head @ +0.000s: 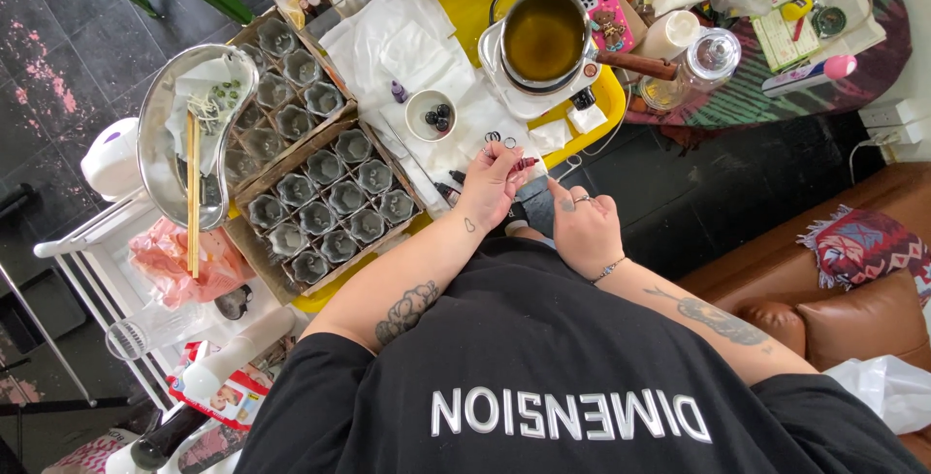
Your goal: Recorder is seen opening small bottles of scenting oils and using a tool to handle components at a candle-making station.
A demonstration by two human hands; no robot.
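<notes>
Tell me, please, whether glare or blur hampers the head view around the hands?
Head view: even, soft light; both the left hand and the right hand are sharp; glare only on the metal kidney dish and the pot of amber liquid; slight wide-angle bending at the edges.

Both forearms reach forward and come close together. The left hand is bent at the wrist, its fingers curled in a pinching grip. The right hand lies just beside it, knuckles up, fingers loosely bent.
</notes>
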